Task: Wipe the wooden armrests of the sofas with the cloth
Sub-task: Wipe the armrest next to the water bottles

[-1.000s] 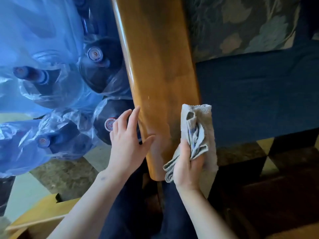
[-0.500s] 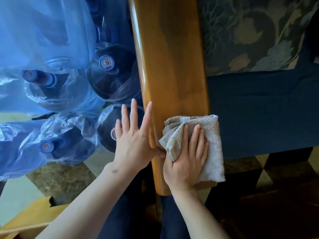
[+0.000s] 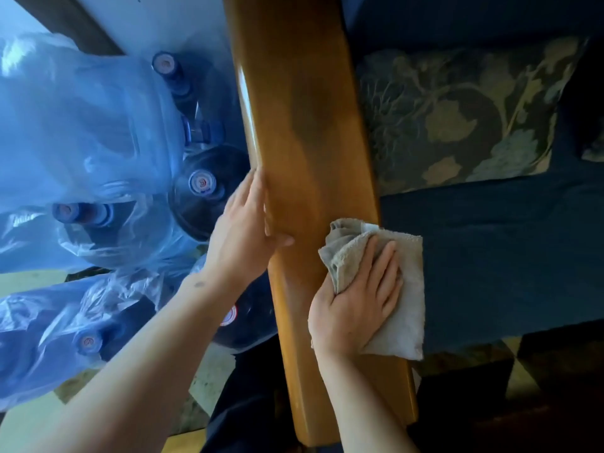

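Observation:
A glossy wooden armrest (image 3: 304, 132) runs from the top of the view down to its rounded near end. My right hand (image 3: 356, 299) presses a crumpled grey cloth (image 3: 402, 305) flat on the armrest's right side, and the cloth hangs over that edge onto the sofa seat. My left hand (image 3: 243, 223) rests on the armrest's left edge, fingers together along the side and thumb lying on top, holding nothing.
Several blue water jugs (image 3: 199, 184) wrapped in clear plastic stand tight against the armrest's left side. A dark blue sofa seat (image 3: 490, 250) and a leaf-patterned cushion (image 3: 457, 116) lie to the right. Tiled floor (image 3: 26, 420) shows at lower left.
The cloth went from hanging in my right hand to pressed flat on the armrest, then slid further up it. My left hand moved up along the left edge. The view shifted forward.

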`<state>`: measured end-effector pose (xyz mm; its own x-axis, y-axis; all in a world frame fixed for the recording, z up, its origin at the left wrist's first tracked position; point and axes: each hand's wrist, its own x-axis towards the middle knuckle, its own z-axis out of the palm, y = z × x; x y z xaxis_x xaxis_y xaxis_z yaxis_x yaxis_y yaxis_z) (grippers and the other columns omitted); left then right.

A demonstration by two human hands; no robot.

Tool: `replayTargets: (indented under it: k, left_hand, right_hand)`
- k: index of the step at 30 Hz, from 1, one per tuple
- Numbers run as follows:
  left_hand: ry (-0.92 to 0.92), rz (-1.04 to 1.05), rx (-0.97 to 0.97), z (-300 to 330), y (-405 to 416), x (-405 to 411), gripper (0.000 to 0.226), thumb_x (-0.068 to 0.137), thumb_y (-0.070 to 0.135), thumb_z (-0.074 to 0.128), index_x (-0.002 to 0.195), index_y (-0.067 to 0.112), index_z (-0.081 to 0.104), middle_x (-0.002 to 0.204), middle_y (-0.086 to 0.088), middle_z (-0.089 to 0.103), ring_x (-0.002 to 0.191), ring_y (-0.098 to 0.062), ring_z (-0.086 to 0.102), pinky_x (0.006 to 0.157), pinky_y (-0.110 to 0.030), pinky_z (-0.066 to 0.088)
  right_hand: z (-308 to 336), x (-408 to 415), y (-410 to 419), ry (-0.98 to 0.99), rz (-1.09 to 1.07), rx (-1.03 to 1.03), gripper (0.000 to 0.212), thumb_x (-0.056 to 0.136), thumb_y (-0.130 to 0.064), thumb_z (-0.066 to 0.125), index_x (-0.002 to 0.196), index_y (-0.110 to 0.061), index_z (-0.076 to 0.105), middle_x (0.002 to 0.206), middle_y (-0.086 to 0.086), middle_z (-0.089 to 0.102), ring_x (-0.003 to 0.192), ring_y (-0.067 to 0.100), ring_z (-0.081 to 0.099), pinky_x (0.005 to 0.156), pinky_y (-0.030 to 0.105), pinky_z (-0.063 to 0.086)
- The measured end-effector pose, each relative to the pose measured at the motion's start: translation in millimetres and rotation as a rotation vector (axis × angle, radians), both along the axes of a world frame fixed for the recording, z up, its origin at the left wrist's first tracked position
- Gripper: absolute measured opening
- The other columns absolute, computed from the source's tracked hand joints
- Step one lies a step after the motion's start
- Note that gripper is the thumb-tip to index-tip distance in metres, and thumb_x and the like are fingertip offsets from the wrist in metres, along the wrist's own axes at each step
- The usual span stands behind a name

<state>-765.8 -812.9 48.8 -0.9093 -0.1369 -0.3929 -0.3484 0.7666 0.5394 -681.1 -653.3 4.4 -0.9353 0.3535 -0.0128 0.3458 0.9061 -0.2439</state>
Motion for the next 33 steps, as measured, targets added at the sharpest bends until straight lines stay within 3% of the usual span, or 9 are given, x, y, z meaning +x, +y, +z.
replayTargets:
  k: [2,6,10,15,18,24,30,33]
  left_hand:
    - [0.001,-0.025,-0.069,3,-11,-32,0.139,0.063,0.034,0.095,0.163,0.024,-0.001,0.172,0.002,0.006,0.157,-0.025,0.012,0.124,-0.050,0.026]
    - [-0.149,-0.251,-0.283,3,-21,-81,0.168,0.041,0.057,0.095,0.159,0.014,-0.017,0.170,-0.006,-0.019,0.155,-0.025,-0.020,0.128,-0.048,0.006]
    - [-0.205,-0.313,-0.337,2,-22,-95,0.178,0.033,0.070,0.091,0.158,0.008,-0.020,0.169,-0.008,-0.023,0.154,-0.024,-0.024,0.128,-0.045,0.002]
    - [-0.200,-0.285,-0.327,-4,-25,-94,0.179,0.030,0.073,0.089,0.158,0.015,-0.021,0.168,-0.002,-0.025,0.153,-0.023,-0.025,0.128,-0.048,0.004]
    - [-0.190,-0.241,-0.323,-8,-26,-91,0.178,0.030,0.070,0.091,0.157,0.019,-0.023,0.168,0.002,-0.027,0.153,-0.023,-0.025,0.128,-0.049,0.007]
    - [-0.204,-0.227,-0.244,-13,-28,-89,0.177,0.036,0.062,0.093,0.146,0.024,-0.040,0.149,0.010,-0.051,0.151,-0.022,-0.028,0.128,-0.046,0.008]
    - [-0.194,-0.205,-0.189,-14,-32,-88,0.175,0.039,0.061,0.093,0.152,0.026,-0.035,0.150,0.016,-0.051,0.153,-0.021,-0.025,0.127,-0.044,0.011]
    - [-0.190,-0.131,-0.179,-10,-29,-83,0.171,0.043,0.054,0.095,0.150,0.028,-0.036,0.160,0.014,-0.040,0.155,-0.024,-0.021,0.124,-0.048,0.016]
  right_hand:
    - [-1,-31,-11,0.014,-0.052,-0.001,0.070,0.101,-0.042,0.039,0.164,-0.013,0.026,0.170,0.012,0.026,0.157,0.029,0.024,0.126,0.054,0.021]
    - [-1,-98,-34,0.096,-0.114,-0.025,0.069,0.102,-0.046,0.039,0.161,-0.010,0.033,0.166,0.013,0.037,0.152,0.029,0.037,0.123,0.051,0.028]
    - [-3,-156,-56,0.154,-0.135,-0.066,0.066,0.103,-0.044,0.037,0.159,-0.010,0.037,0.164,0.012,0.041,0.150,0.027,0.040,0.122,0.049,0.029]
    - [-6,-193,-71,0.187,-0.067,-0.091,0.065,0.103,-0.042,0.037,0.159,-0.008,0.037,0.164,0.013,0.041,0.150,0.028,0.040,0.123,0.050,0.031]
    - [-7,-218,-79,0.242,0.045,-0.123,0.064,0.102,-0.038,0.041,0.157,-0.005,0.040,0.161,0.014,0.044,0.150,0.028,0.041,0.123,0.049,0.032]
    - [-10,-261,-89,0.275,0.369,-0.197,0.058,0.103,-0.035,0.042,0.150,-0.002,0.049,0.155,0.016,0.052,0.147,0.030,0.046,0.122,0.050,0.035]
    - [-4,-290,-82,0.229,0.760,-0.295,0.058,0.098,-0.033,0.042,0.148,-0.007,0.054,0.153,0.010,0.056,0.146,0.024,0.047,0.123,0.046,0.034]
    - [-2,-307,-82,0.181,0.904,-0.290,0.060,0.094,-0.034,0.045,0.150,-0.012,0.053,0.156,0.007,0.053,0.148,0.022,0.044,0.125,0.044,0.030]
